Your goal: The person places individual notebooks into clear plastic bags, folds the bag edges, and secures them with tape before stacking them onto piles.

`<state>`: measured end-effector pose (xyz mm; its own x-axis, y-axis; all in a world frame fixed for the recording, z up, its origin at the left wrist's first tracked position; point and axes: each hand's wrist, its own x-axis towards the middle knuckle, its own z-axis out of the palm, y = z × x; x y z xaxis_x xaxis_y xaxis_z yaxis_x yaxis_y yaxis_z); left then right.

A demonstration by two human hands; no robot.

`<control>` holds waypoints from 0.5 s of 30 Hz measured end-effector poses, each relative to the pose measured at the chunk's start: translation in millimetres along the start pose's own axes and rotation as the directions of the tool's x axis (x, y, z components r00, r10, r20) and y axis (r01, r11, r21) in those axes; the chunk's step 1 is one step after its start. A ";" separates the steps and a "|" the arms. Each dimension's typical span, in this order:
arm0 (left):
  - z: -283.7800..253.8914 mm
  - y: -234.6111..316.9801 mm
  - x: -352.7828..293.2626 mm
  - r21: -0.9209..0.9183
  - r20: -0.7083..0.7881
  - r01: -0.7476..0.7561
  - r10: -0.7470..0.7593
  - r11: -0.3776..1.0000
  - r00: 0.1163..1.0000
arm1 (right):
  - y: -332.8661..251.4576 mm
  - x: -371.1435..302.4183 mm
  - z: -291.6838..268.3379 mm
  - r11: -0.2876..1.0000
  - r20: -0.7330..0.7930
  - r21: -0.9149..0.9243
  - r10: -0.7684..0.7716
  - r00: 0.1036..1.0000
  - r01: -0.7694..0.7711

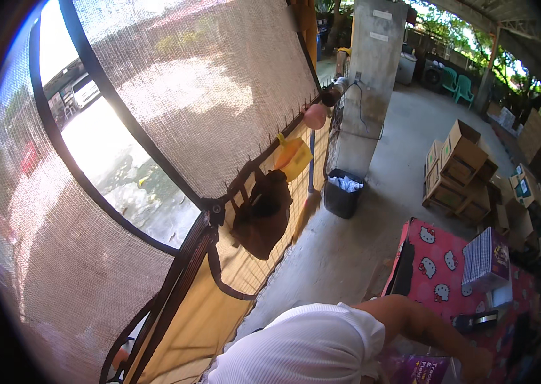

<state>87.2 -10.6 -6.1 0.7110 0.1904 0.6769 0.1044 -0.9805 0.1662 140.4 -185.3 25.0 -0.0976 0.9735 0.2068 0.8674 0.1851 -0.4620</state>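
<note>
My left arm, in a white sleeve, reaches rightward from the lower middle over a table covered with a pink cat-print cloth [425, 251]. At its end my left hand [477, 366] is low and dim at the right, its fingers not distinguishable. Beside that hand and below the forearm lies a purple printed booklet [421, 370], apparently in clear plastic. Farther up the cloth rests a black object with a shiny strip [475, 320], its kind unclear. Behind it is a stack of purple-covered booklets [486, 259]. My right hand is out of view.
Cardboard boxes [459, 169] are piled beyond the table. A black bin [343, 200] stands by a concrete pillar [376, 77], near a broom [307, 214]. A brown bag [262, 221] and a yellow pouch [294, 160] hang along the mesh screen [200, 83]. Green chairs [457, 83] stand far back.
</note>
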 end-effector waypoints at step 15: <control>59.6 -48.5 -5.7 -0.179 0.102 -0.135 0.155 0.975 0.983 | 10.3 -26.7 -6.0 0.996 0.010 -0.086 -0.026 1.000 0.026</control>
<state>119.5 33.1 -60.7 0.7860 0.0306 0.6174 -0.1186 -0.9728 0.1992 154.9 -210.2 19.9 -0.1248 0.9698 0.2097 0.9034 0.1985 -0.3802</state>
